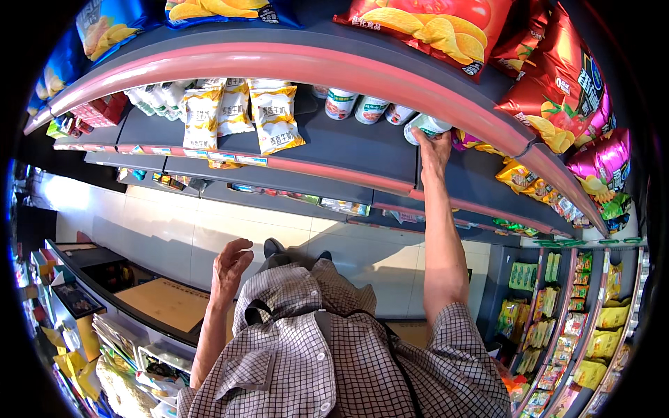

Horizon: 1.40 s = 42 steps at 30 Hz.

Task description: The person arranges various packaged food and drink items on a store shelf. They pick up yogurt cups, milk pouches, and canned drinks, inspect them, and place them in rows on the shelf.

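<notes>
On the second shelf down, my right hand (pixel 435 147) grips a white and green can (pixel 427 127), which is tilted on its side or leaning; my fingers wrap its near end. To its left stand similar white cans (pixel 341 103) with green bands and food pictures, their tops hidden by the upper shelf edge. Farther left, white and yellow snack packets (pixel 276 117) lean upright near the shelf front. My left hand (pixel 230 267) hangs beside my body above the floor, fingers loosely bent and apart, with nothing in it.
The upper shelf's pink edge (pixel 292 57) arches over my right hand. Red chip bags (pixel 434 31) and blue ones (pixel 115 31) lie on that shelf. A counter (pixel 157 303) with a brown board runs behind my left. Shelves of small packets (pixel 569 313) stand at right.
</notes>
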Tool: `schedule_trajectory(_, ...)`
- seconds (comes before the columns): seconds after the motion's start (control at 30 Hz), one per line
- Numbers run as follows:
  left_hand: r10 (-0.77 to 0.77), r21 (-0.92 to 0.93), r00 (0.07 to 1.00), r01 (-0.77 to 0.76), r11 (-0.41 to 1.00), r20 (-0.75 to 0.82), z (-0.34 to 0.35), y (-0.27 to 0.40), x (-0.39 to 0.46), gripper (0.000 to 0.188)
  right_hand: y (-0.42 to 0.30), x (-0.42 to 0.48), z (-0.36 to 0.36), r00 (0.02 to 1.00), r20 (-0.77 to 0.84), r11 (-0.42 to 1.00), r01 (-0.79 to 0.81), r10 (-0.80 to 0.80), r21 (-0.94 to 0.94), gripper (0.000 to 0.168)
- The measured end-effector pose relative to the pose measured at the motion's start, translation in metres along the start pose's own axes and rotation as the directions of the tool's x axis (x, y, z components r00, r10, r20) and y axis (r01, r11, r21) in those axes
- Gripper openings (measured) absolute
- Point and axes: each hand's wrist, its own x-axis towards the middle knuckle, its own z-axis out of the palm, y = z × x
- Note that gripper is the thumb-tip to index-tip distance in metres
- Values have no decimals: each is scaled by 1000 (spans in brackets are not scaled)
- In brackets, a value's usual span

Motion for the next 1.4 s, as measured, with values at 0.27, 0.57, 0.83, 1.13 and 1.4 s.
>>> schedule_trajectory(0.27, -19, -134, 999, 12, 991, -46, 29, -6, -29, 41, 22, 33, 2, 996, -8, 986, 89, -91, -141, 70)
schedule_trajectory(0.57, -62, -167, 995, 48, 985, -77, 52, -17, -44, 43, 3, 38, -3, 989, 83, 976, 133, -120, -175, 78)
schedule_trajectory(0.83, -40, -160, 997, 28, 987, -69, 60, -16, -45, 44, -13, 31, 2, 975, 219, 954, 40, 28, -296, 79)
schedule_trajectory(1.13, -44, -168, 995, 28, 985, -93, 61, -15, -45, 44, 12, 52, -2, 949, 271, 878, 262, -159, -401, 68)
schedule_trajectory(1.4, -52, -151, 996, 39, 988, -79, 63, -9, -38, 41, 36, 68, 10, 921, 229, 796, 387, -314, -466, 56)
